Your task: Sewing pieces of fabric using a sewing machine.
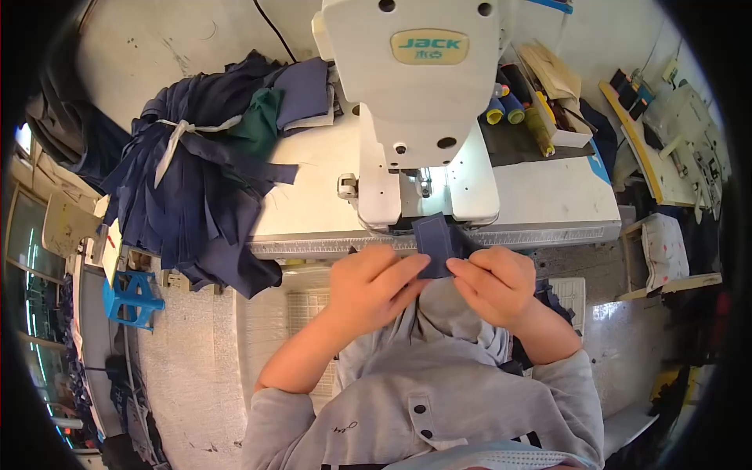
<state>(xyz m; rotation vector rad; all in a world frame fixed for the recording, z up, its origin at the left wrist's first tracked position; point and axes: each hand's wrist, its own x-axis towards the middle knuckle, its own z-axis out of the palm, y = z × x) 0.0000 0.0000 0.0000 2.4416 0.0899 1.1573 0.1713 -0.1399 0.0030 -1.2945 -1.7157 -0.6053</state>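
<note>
Grey sleeves (407, 399) nearest, forearms rising from the near edge and meeting at the tabletop (548, 196) rim. Left hand (374, 283) and right hand (492, 283), each grip pinching a small navy patch (435, 244) just near of the sewing machine (419, 102). Probably light, limp, prone to fraying; best pinched at the edges. Navy bundle (196, 188) far left.

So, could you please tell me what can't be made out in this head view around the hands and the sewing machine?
- Needle and presser foot: hidden behind the white sewing machine head.
- Lower end of the navy fabric piece: covered by the left hand and right hand.
- Grey garment shape: bunched up, partly under the forearms.
- Thread spools: partly hidden behind the machine.
- Tied navy bundle: piece count too jumbled to tell.
</note>
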